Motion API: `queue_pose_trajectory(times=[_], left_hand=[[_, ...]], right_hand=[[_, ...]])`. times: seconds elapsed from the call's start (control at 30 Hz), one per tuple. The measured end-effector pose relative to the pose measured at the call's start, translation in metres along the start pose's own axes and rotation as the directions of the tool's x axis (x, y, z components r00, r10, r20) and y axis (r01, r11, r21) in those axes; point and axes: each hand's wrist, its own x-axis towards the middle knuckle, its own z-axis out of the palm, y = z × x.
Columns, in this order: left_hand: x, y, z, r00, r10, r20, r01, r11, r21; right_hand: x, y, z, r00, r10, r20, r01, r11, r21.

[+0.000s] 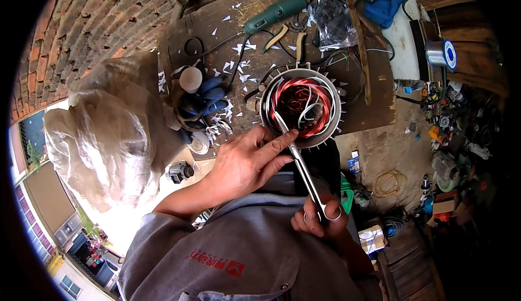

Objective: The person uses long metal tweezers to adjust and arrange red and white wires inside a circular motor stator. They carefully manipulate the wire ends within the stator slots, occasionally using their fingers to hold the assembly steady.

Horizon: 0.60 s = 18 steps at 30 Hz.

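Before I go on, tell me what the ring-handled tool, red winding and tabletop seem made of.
Ring-handled tool: probably polished steel, judging by its bright silvery glint. Red winding: apparently glossy coated wire, by its shiny strands; core hidden. Tabletop: likely wood, worn and matt, brown with scuffs.

Red lettering (205, 261) and a red emblem (234, 269) are marking the grey jacket (244, 236), lower centre of the frame, the lettering running in a slanting line.
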Motion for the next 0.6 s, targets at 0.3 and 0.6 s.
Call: queue_pose_trajectory(times=[0.3,0.6], left_hand=[[0.0028,0.0041,-0.002,0.998,-0.051,0.032,0.05,0.999,0.011],[0.0027,0.0006,0.0006,1.0,-0.019,0.009,0.019,1.0,0.02]], right_hand=[[-0.0001,0.0043,-0.0061,1.0,-0.013,-0.005,0.013,0.995,0.104],[-0.0008,0.0053,-0.0097,1.0,-0.017,0.02,0.014,0.993,0.118]])
